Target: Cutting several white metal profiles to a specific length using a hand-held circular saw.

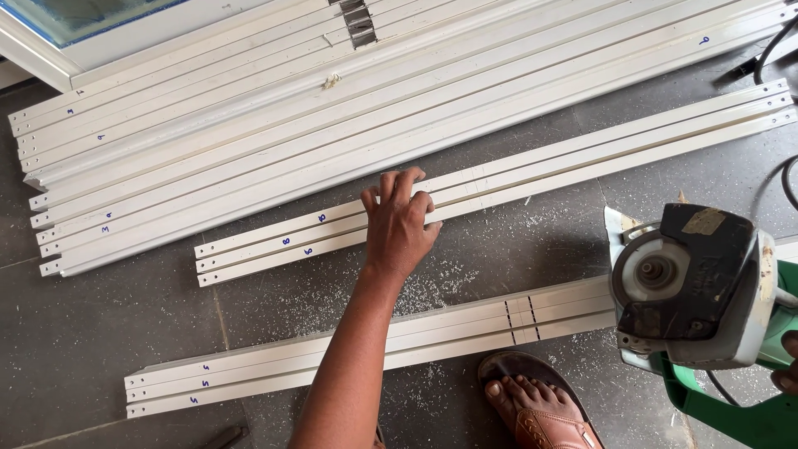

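Note:
My left hand (400,223) lies palm down on a middle bundle of three short white profile strips (582,158), fingers spread over them, gripping nothing. My right hand (786,362) shows only at the right edge, closed on the green handle of an angle grinder (694,287) held above the floor, disc guard facing me. Under the grinder lies a nearer bundle of three white strips (291,357) with dark cut slots (522,320) across them. My sandalled foot (540,407) rests just below that bundle.
A large stack of long white profile strips (249,125) covers the upper floor, beside a white window frame (50,41) at top left. White shavings dust the dark floor (100,324). Black cables (769,54) run at the right edge.

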